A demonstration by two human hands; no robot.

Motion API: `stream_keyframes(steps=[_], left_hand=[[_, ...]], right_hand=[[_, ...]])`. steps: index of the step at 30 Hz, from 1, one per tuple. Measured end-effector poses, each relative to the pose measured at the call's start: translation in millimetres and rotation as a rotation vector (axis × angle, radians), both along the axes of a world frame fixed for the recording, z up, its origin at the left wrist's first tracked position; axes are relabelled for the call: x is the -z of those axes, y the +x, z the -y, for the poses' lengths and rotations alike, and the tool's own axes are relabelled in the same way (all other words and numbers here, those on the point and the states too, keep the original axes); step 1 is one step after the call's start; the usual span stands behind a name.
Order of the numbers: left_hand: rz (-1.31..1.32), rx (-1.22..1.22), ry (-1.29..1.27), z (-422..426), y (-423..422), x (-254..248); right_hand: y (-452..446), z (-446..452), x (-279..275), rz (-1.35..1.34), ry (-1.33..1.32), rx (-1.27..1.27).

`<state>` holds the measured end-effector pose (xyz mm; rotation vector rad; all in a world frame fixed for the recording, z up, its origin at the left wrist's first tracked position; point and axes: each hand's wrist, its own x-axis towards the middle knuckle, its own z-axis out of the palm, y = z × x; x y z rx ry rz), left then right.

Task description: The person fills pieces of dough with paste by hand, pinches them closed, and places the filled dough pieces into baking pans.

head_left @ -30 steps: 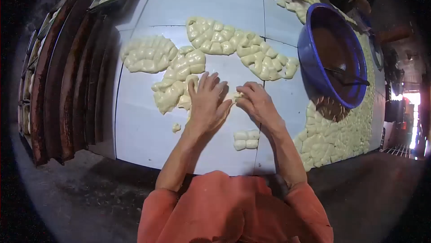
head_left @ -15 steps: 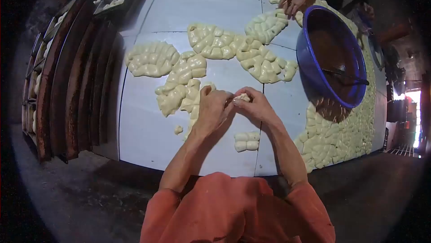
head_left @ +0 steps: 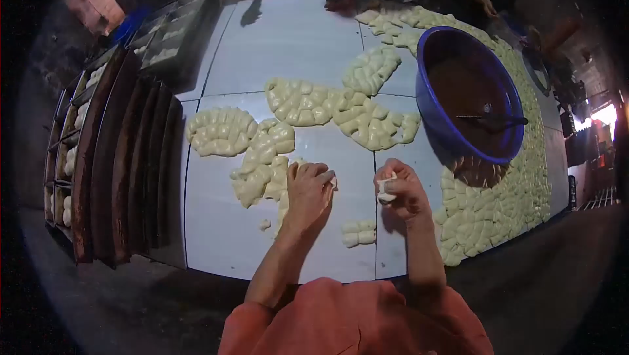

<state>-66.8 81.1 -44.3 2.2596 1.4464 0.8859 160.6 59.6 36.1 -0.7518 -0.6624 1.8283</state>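
Observation:
Curled over a bit of pale dough (head_left: 334, 183), my left hand (head_left: 310, 194) is low over the white table (head_left: 216, 237), beside the edge of a dough sheet (head_left: 265, 181). My right hand (head_left: 405, 192) is raised apart from it, with a small dough piece (head_left: 386, 188) pinched in its fingers. Between my forearms lies a small block of joined dough pieces (head_left: 359, 232). A tiny dough scrap (head_left: 265, 224) rests left of my left forearm.
A blue basin (head_left: 426, 102) of brown liquid stands at the right, beside a wide spread of dough pieces (head_left: 491, 214). More dough sheets (head_left: 372, 70) lie farther back. Dark metal trays (head_left: 121, 165) stand at the left. Co-workers' hands (head_left: 488, 7) show across the table.
My hands have moved apart, the right one going right with dough in its fingers. The view has tilted up. The co-workers' hands have drawn back from the dough at the far side.

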Motion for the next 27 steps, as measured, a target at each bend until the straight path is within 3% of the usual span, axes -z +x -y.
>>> stream_keyframes(steps=[1, 4, 5, 6, 8, 10, 12, 13, 15, 16, 18, 19, 20, 22, 24, 27], left_hand=[[-0.065, 0.065, -0.136, 1, -6, -6], [0.009, 0.043, -0.171, -1, -2, -20], [0.031, 0.142, -0.199, -1, -6, -28], [0.030, 0.151, -0.183, -3, -3, -35], [0.384, 0.384, -0.528, -2, 4, -49], [0.418, 0.343, -0.553, 4, 15, -62], [0.591, 0.213, -0.883, 5, 22, -61], [0.600, 0.177, -0.810, 10, 27, -62], [0.684, 0.158, -0.869, 15, 31, -56], [0.778, 0.123, -0.925, 16, 33, -53], [0.723, 0.163, -0.931, 19, 37, -49], [0.833, 0.165, -0.929, 24, 43, -41], [0.943, 0.167, -0.925, 28, 49, -37], [0.944, 0.174, -0.931, 30, 62, -51], [0.762, 0.129, -0.379, 30, 78, -60], [0.827, 0.317, -0.280, 35, 100, -63]], right_hand=[[7, 1, 0, 0.044, 0.026, 0.024], [1, 5, -15, 0.114, -0.083, 0.152], [8, 6, 5, 0.098, -0.067, 0.087], [5, 13, -9, 0.263, -0.149, 0.036], [-4, 18, 14, 0.242, -0.101, 0.055], [-11, 24, 20, 0.290, -0.087, 0.043], [-8, 26, 29, 0.389, -0.117, 0.014], [-8, 26, 31, 0.383, -0.113, 0.025], [-9, 30, 36, 0.970, 0.015, 0.131], [-7, 33, 41, 0.967, 0.008, 0.141], [-3, 36, 51, 1.119, 0.363, 0.402], [-2, 36, 53, 0.891, 0.353, 0.410], [0, 38, 54, 0.887, 0.350, 0.415], [2, 43, 47, 0.745, 0.095, 0.330], [2, 45, 42, 0.662, 0.184, 0.371], [-5, 49, 12, 0.014, 0.117, 0.328]])
